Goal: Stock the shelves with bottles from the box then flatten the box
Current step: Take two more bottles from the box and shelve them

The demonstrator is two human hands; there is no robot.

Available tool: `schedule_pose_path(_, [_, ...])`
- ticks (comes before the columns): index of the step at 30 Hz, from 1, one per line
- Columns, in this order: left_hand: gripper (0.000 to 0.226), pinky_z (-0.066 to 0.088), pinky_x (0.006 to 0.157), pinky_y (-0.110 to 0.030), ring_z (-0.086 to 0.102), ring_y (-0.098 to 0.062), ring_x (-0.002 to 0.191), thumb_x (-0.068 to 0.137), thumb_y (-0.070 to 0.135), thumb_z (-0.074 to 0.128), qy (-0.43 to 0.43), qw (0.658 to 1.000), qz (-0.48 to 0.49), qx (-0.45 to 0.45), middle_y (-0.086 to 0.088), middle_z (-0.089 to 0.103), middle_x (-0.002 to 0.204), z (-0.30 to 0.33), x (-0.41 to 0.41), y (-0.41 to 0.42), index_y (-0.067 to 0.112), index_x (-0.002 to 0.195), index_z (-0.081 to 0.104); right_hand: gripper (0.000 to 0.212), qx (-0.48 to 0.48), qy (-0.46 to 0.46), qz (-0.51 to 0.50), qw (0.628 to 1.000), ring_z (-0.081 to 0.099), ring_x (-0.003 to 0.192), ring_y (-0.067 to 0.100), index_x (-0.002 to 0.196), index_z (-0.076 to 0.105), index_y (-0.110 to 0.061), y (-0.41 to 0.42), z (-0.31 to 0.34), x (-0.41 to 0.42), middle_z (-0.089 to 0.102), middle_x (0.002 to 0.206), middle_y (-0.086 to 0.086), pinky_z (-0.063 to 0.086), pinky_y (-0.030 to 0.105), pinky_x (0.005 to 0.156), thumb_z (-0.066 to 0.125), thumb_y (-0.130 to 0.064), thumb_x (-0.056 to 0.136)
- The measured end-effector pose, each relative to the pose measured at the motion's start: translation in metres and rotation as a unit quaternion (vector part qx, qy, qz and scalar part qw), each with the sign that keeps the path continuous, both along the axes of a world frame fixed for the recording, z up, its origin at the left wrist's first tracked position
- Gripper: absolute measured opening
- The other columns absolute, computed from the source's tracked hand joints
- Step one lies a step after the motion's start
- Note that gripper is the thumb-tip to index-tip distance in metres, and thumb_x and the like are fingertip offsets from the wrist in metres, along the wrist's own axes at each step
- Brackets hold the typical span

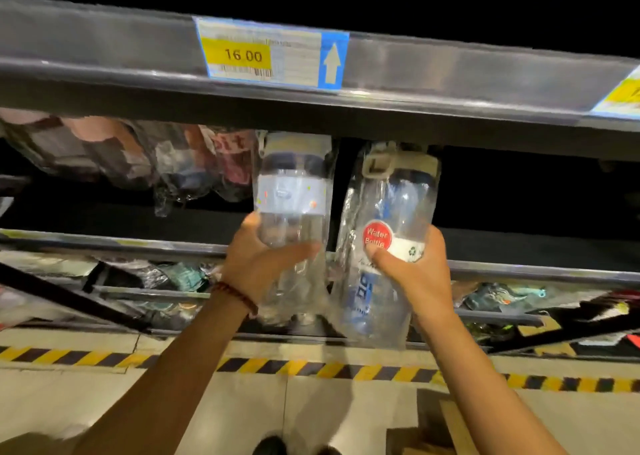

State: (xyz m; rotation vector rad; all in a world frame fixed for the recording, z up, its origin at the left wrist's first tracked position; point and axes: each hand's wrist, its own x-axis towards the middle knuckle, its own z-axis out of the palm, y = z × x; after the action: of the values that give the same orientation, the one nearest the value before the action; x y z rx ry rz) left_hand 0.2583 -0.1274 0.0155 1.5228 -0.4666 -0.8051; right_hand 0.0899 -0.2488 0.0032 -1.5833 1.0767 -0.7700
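each hand gripped a clear, bag-wrapped bottle at shelf height, left hand [258, 264] round the left bottle [292, 212], right hand [412, 267] round the right bottle [391, 233]; they looked light, rigid, with slippery wrap, best held mid-body.

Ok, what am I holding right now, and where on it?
Left hand grips a clear bottle around its lower body; right hand grips a second wrapped bottle at mid-body, by its red sticker.

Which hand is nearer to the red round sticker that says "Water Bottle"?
Right. The right hand holds the bottle that carries the red sticker, its thumb just below it. The left hand holds the other bottle, off to the sticker's left.
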Motion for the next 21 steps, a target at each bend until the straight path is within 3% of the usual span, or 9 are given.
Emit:
schedule_pose_path(3, [0.089, 0.057, 0.073, -0.03, 0.07, -0.016, 0.089, 0.032, 0.025, 0.093, 0.018, 0.999, 0.009, -0.038, -0.003, 0.071, 0.097, -0.002, 0.006, -0.028, 0.011, 0.113, 0.059, 0.052, 0.008, -0.016, -0.013, 1.0, 0.063, 0.087, 0.011, 0.111, 0.051, -0.025, -0.028, 0.007, 0.005, 0.061, 0.098, -0.005, 0.049, 0.024, 0.067, 0.082, -0.026, 0.069])
schedule_pose_path(6, [0.037, 0.049, 0.053, -0.011, 0.067, 0.004, 0.065, 0.062, 0.008, 0.082, 0.014, 0.998, 0.011, -0.066, 0.014, 0.07, 0.066, 0.001, 0.006, -0.051, 0.021, 0.088, 0.059, 0.03, 0.046, -0.055, 0.002, 0.997, 0.065, 0.076, 0.007, 0.096, 0.059, -0.023, -0.052, 0.013, 0.006, 0.067, 0.082, -0.01, 0.051, 0.022, 0.063, 0.079, -0.027, 0.073])
schedule_pose_path(8, [0.019, 0.047, 0.049, -0.012, 0.063, 0.002, 0.055, 0.075, 0.007, 0.075, 0.009, 0.997, -0.001, -0.078, 0.017, 0.064, 0.054, -0.002, 0.006, -0.063, 0.022, 0.073, 0.064, 0.026, 0.09, -0.08, -0.003, 0.993, 0.065, 0.075, 0.012, 0.089, 0.059, -0.017, -0.066, 0.013, 0.005, 0.064, 0.078, -0.005, 0.053, 0.03, 0.065, 0.077, -0.028, 0.074])
schedule_pose_path(11, [0.025, 0.049, 0.053, -0.02, 0.061, -0.006, 0.054, 0.073, 0.015, 0.076, 0.05, 0.996, 0.045, -0.059, 0.012, 0.06, 0.05, -0.01, 0.012, -0.082, 0.02, 0.049, 0.07, 0.021, 0.137, -0.126, -0.031, 0.982, 0.058, 0.054, 0.01, 0.082, 0.052, -0.007, -0.084, 0.008, 0.004, 0.054, 0.061, -0.003, 0.048, 0.026, 0.051, 0.069, -0.019, 0.079])
schedule_pose_path(13, [0.017, 0.051, 0.062, -0.028, 0.064, -0.015, 0.064, 0.068, 0.016, 0.08, 0.103, 0.988, 0.104, -0.044, 0.006, 0.065, 0.057, -0.016, 0.019, -0.095, 0.016, 0.055, 0.068, 0.02, 0.159, -0.149, -0.087, 0.972, 0.055, 0.051, 0.006, 0.086, 0.046, -0.009, -0.091, 0.002, 0.004, 0.051, 0.067, -0.003, 0.045, 0.023, 0.048, 0.064, -0.017, 0.079])
schedule_pose_path(15, [0.027, 0.053, 0.062, -0.029, 0.067, -0.019, 0.068, 0.055, 0.021, 0.087, 0.138, 0.982, 0.124, -0.031, 0.0, 0.07, 0.067, -0.02, 0.022, -0.103, 0.012, 0.07, 0.067, 0.018, 0.174, -0.19, -0.128, 0.958, 0.054, 0.055, 0.005, 0.086, 0.044, -0.015, -0.094, -0.004, 0.003, 0.049, 0.074, -0.002, 0.045, 0.024, 0.053, 0.061, -0.017, 0.081])
schedule_pose_path(18, [0.06, 0.055, 0.06, -0.028, 0.069, -0.018, 0.069, 0.025, 0.034, 0.087, 0.143, 0.983, 0.116, -0.014, 0.001, 0.072, 0.067, -0.026, 0.023, -0.105, 0.011, 0.077, 0.067, 0.014, 0.182, -0.258, -0.123, 0.941, 0.052, 0.052, 0.008, 0.073, 0.048, -0.016, -0.09, -0.01, 0.0, 0.049, 0.061, -0.005, 0.047, 0.027, 0.062, 0.057, -0.013, 0.083])
schedule_pose_path(19, [0.064, 0.055, 0.057, -0.027, 0.07, -0.017, 0.067, 0.022, 0.037, 0.086, 0.133, 0.985, 0.106, -0.014, 0.002, 0.072, 0.067, -0.029, 0.024, -0.104, 0.011, 0.077, 0.067, 0.015, 0.189, -0.275, -0.117, 0.935, 0.054, 0.058, 0.012, 0.07, 0.051, -0.016, -0.09, -0.011, -0.001, 0.051, 0.061, -0.005, 0.047, 0.033, 0.068, 0.057, -0.014, 0.084])
schedule_pose_path(21, [0.049, 0.052, 0.047, -0.02, 0.069, -0.01, 0.057, 0.034, 0.03, 0.087, 0.115, 0.989, 0.09, -0.009, 0.005, 0.071, 0.061, -0.033, 0.026, -0.104, 0.011, 0.075, 0.067, 0.01, 0.208, -0.309, -0.103, 0.922, 0.059, 0.074, 0.019, 0.076, 0.057, -0.015, -0.091, -0.011, -0.003, 0.059, 0.075, 0.001, 0.049, 0.043, 0.078, 0.056, -0.018, 0.085])
